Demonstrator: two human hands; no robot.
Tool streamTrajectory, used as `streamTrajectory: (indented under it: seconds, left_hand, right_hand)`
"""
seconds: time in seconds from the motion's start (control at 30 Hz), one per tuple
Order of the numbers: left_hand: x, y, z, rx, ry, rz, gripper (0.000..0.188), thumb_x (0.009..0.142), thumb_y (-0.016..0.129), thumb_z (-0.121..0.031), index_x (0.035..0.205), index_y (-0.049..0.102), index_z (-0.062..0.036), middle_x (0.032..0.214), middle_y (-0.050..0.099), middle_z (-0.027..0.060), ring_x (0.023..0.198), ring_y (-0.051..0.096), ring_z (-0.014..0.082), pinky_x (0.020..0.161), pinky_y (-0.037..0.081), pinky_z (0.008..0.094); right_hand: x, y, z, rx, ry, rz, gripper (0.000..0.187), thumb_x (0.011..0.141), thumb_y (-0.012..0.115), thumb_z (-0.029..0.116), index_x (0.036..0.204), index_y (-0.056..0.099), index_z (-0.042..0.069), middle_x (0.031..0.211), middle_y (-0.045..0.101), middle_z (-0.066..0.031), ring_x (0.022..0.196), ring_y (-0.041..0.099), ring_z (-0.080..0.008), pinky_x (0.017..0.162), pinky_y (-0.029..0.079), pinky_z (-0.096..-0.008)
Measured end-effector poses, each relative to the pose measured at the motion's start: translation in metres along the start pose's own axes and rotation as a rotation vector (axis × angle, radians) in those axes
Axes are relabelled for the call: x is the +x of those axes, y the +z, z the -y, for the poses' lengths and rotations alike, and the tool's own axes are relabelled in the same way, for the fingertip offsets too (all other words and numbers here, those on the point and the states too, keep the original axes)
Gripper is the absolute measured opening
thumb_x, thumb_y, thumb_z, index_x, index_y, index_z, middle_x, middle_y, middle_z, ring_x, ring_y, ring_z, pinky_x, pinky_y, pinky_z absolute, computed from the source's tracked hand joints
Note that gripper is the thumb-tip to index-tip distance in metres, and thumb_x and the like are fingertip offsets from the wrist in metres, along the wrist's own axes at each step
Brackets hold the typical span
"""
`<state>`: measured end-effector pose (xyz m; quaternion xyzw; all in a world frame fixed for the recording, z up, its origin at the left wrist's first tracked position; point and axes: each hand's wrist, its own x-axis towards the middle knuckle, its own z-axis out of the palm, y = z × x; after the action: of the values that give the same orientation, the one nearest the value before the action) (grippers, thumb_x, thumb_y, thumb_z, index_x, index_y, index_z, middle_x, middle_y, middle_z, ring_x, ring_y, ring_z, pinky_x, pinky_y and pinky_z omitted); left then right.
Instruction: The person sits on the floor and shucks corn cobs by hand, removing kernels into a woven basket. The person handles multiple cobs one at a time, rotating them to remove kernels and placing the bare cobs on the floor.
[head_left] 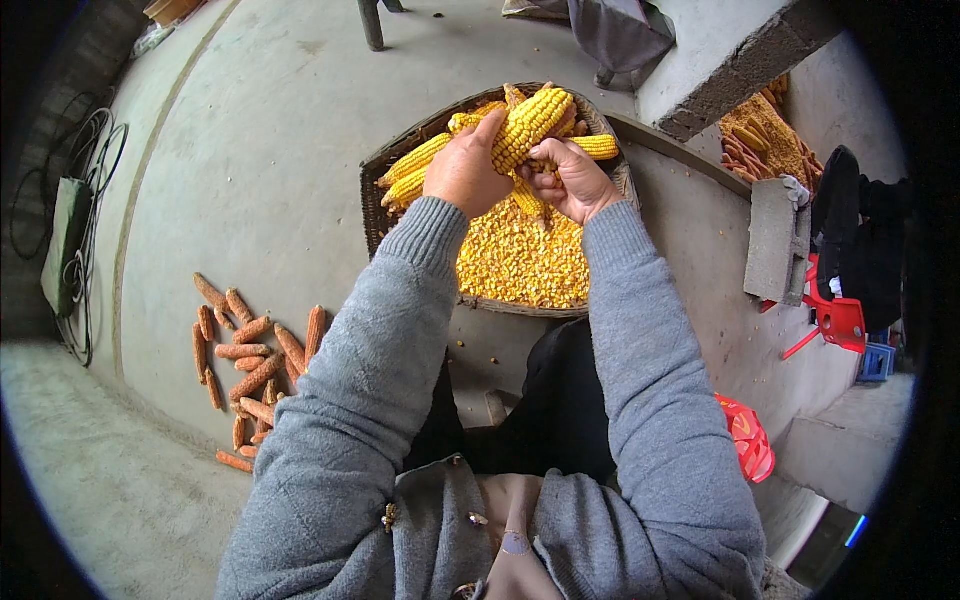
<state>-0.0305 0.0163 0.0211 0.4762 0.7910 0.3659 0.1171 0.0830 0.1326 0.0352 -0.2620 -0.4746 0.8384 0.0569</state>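
Observation:
A yellow ear of corn (531,122) is tilted up over a woven basket (371,212). My left hand (467,168) is closed around its lower left side. Against its lower right side, my right hand (575,180) has its thumb and curled fingers pressed on the ear. Part of the ear is hidden behind both hands. Under them, loose yellow kernels (520,262) fill the near half of the basket. More ears of corn (415,160) lie in its far half, and one ear (597,147) pokes out beside my right hand.
Stripped reddish cobs (255,372) lie scattered on the floor at the left. To the right stand a concrete block (776,240), a red plastic chair (838,318) and a red bag (746,438). Another corn heap (768,135) is at the far right. Black cable (95,165) hangs at the left wall.

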Motion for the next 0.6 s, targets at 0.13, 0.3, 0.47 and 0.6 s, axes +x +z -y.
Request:
streamTrajectory:
  seconds: [0.13,0.3,0.47,0.6]
  left_hand:
    - [0.001,0.001,-0.006,0.007,-0.013,-0.034,0.068,0.059,0.07,-0.013,0.122,0.044,-0.0075,0.107,0.059,0.0166,0.1,0.056,0.0299,0.085,0.045,0.0349]
    - [0.002,-0.003,-0.003,-0.07,-0.009,-0.022,0.068,0.06,0.069,-0.013,0.122,0.044,-0.008,0.106,0.059,0.0169,0.099,0.057,0.0298,0.084,0.046,0.0344]
    - [0.001,0.001,-0.007,0.035,-0.044,-0.023,0.068,0.06,0.07,-0.014,0.122,0.043,-0.008,0.104,0.059,0.0176,0.098,0.057,0.0308,0.083,0.046,0.0356]
    - [0.001,0.001,-0.008,0.019,-0.035,-0.055,0.068,0.06,0.07,-0.013,0.122,0.042,-0.008,0.104,0.059,0.0182,0.098,0.057,0.0314,0.083,0.046,0.0363]
  right_hand:
    - [0.007,-0.005,-0.008,-0.011,-0.041,0.022,0.011,0.083,0.046,0.009,0.094,0.047,0.009,0.068,0.045,0.0014,0.049,0.037,-0.0015,0.037,0.028,-0.014]
    - [-0.001,-0.001,-0.001,0.065,-0.023,0.109,0.014,0.081,0.05,0.01,0.094,0.046,0.009,0.068,0.042,0.0028,0.051,0.038,-0.0017,0.038,0.029,-0.0131]
    - [0.008,-0.004,-0.007,-0.008,-0.001,0.052,0.019,0.08,0.053,0.008,0.098,0.047,0.01,0.071,0.045,0.0026,0.049,0.035,-0.0034,0.037,0.027,-0.0151]
    - [0.009,-0.004,-0.011,-0.017,-0.03,0.055,0.02,0.08,0.053,0.009,0.098,0.047,0.01,0.07,0.045,0.0033,0.048,0.035,-0.0033,0.037,0.027,-0.0149]
